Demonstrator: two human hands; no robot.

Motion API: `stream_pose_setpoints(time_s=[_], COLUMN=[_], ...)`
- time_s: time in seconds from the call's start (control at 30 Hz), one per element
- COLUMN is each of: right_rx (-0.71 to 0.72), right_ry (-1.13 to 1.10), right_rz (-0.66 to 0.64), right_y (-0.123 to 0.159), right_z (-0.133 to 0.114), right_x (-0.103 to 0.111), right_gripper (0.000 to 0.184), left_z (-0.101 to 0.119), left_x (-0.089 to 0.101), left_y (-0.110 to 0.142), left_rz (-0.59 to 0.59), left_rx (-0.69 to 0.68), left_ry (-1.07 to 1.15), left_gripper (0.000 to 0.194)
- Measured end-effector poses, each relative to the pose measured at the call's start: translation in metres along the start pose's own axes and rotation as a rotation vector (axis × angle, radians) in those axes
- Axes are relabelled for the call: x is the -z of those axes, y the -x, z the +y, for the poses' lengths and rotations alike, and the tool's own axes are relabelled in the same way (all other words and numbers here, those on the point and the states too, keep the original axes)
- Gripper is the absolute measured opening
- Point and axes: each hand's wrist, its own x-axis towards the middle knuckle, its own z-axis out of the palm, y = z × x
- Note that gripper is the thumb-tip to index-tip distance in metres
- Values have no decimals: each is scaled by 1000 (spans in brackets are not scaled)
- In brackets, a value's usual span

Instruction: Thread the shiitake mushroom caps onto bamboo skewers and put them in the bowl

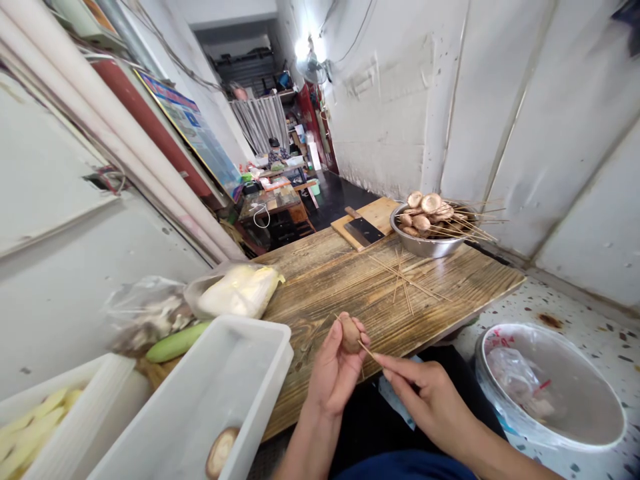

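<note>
My left hand (333,373) is closed around a brown mushroom cap (351,333) above the near edge of the wooden table. A thin wooden skewer (367,350) runs into the mushroom, and its tip shows on the far side. Between thumb and forefinger, my right hand (417,390) pinches the skewer's near end. Several loose skewers (400,272) lie crossed on the tabletop beyond my hands. At the back right, a metal bowl (433,248) holds a heap of skewered mushrooms (431,203). One more mushroom (221,452) lies in the white bin at lower left.
The wooden table (310,287) carries a cutting board (385,208) with a cleaver (365,230). Left are a white bin (200,373), a bin of pale slices (40,427), a green gourd-like vegetable (177,341) and plastic bags (235,291). A lined bucket (575,387) stands right. Far back sits a person (275,152).
</note>
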Motion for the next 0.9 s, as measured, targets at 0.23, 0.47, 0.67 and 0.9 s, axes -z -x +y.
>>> stream_pose_setpoints(time_s=[0.23, 0.47, 0.67, 0.9], right_rx=[6, 34, 8, -13], right_ry=[3, 35, 61, 105], right_rz=[26, 3, 27, 5], right_y=[-6, -6, -6, -6], right_z=[15, 25, 33, 37], right_x=[1, -2, -2, -4], right_gripper=[32, 31, 31, 32], left_z=[4, 4, 7, 3], left_x=[4, 7, 6, 14], left_y=[7, 8, 4, -1], left_rz=[-40, -27, -7, -13], left_rx=[5, -49, -21, -64], left_ry=[48, 36, 127, 91], left_gripper=[36, 30, 32, 27])
